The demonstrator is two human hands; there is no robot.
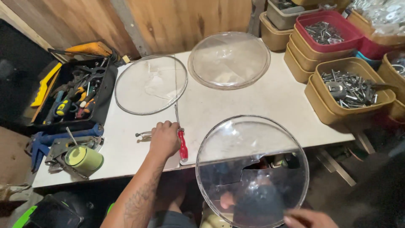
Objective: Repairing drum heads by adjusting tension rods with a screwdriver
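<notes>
My left hand [164,139] lies knuckles up near the front edge of the white table [261,101], its fingers curled over a metal tool [143,135] whose end sticks out to the left. A red-handled screwdriver [183,147] lies just right of that hand, its thin shaft pointing away from me. My right hand [310,218], at the bottom right, grips the lower rim of a large clear round cover [252,169]. It holds the cover tilted over the table's front edge. The cover has a jagged crack across its middle.
Two more clear round covers [151,84] [229,59] lie flat at the back of the table. A black tray of hand tools [71,97] sits at the left, with a blue caulking gun [42,141] and a yellow-green tape roll [84,158]. Tan bins of screws [350,86] and a red bin [325,31] stand at the right.
</notes>
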